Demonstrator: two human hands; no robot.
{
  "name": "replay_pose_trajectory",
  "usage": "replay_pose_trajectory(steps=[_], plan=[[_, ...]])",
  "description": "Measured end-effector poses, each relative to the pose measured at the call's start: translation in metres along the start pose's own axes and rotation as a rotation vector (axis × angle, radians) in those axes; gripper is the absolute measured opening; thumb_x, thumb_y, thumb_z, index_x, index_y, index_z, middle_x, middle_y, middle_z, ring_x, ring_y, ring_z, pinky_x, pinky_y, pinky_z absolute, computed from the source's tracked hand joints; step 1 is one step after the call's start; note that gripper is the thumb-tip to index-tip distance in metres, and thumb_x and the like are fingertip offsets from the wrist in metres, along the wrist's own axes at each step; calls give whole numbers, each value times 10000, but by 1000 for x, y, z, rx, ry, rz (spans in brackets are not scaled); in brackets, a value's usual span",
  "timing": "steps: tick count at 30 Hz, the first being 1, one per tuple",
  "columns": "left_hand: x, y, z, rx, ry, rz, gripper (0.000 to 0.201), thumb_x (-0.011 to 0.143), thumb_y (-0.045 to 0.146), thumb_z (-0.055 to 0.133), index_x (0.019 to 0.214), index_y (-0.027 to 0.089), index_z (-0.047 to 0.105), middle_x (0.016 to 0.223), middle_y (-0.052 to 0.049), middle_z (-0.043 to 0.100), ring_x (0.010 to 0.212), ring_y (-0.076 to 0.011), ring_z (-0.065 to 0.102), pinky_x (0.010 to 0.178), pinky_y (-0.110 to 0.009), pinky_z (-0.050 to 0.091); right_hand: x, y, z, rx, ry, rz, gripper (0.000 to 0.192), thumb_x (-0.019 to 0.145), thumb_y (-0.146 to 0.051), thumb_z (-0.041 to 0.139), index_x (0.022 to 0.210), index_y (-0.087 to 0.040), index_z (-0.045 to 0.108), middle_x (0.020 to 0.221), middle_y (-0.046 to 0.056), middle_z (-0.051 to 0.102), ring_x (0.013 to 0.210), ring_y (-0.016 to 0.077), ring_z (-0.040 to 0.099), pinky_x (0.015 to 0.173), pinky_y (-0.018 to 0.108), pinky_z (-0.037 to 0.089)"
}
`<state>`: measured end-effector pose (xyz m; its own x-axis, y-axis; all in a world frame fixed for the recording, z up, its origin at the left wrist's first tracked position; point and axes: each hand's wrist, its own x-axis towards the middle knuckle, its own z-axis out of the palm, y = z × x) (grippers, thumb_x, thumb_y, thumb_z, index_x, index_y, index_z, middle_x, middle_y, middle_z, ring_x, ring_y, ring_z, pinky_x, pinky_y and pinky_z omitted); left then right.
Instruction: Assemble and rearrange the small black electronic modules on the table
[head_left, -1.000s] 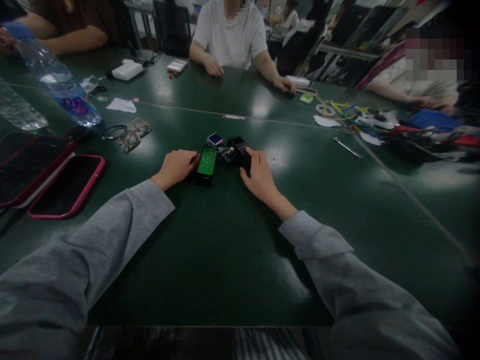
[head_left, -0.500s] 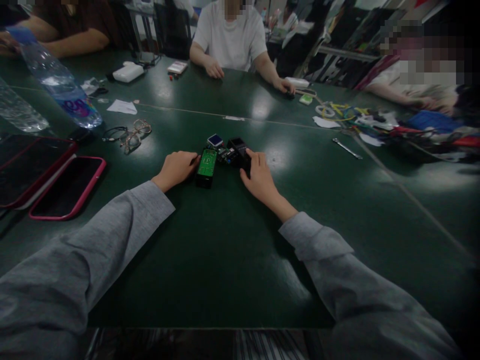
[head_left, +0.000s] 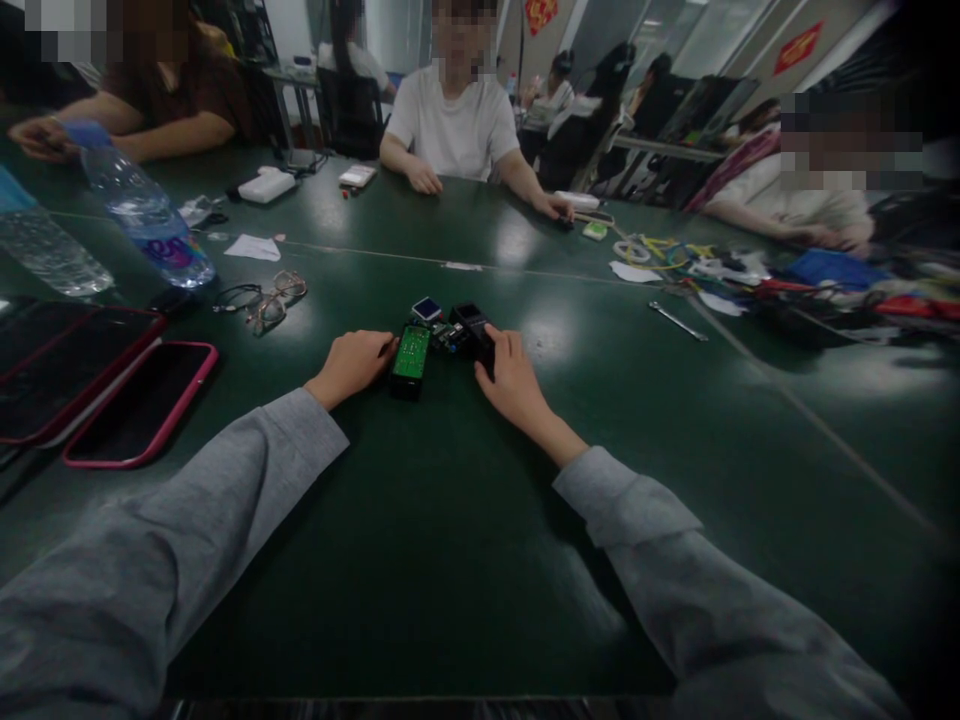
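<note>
My left hand [head_left: 351, 366] rests on the table with its fingers curled, right beside a black case with a green circuit board [head_left: 412, 352] in its top. Its fingertips are partly hidden, so what they hold cannot be made out. My right hand [head_left: 513, 384] is at a second black case [head_left: 470, 322], its fingers over the right edge and the thumb at the near end. Between the two cases lie small dark electronic parts [head_left: 450, 338]. A small module with a blue screen [head_left: 427, 309] sits just behind the green board.
On the left are a pink-edged phone [head_left: 142, 405], a red-edged tablet [head_left: 67, 370], glasses [head_left: 279, 300] and water bottles [head_left: 154, 225]. A wrench [head_left: 677, 320] and a pile of cables [head_left: 787, 280] lie to the right. Across the table sits a person in white [head_left: 454, 125].
The view has tilted up slightly, so the table things appear lower in the picture. Both my hands and the parts between them keep the same places relative to each other.
</note>
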<state>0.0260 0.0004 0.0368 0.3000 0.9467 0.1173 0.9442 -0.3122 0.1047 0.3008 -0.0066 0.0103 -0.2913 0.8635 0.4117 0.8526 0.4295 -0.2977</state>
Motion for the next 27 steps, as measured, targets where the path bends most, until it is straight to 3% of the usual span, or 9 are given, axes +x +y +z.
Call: replay_pose_trajectory(steps=[27], plan=[[0,1,-1,-6,6,-2,408,992,374,334,937,176,686,931,-107,716,790,-204,653,640,-289,421,0,2,2,7,11,-4,598,879,-261,471,1447,-144,324,1298,202,431,1183,344,503,912,545,505]])
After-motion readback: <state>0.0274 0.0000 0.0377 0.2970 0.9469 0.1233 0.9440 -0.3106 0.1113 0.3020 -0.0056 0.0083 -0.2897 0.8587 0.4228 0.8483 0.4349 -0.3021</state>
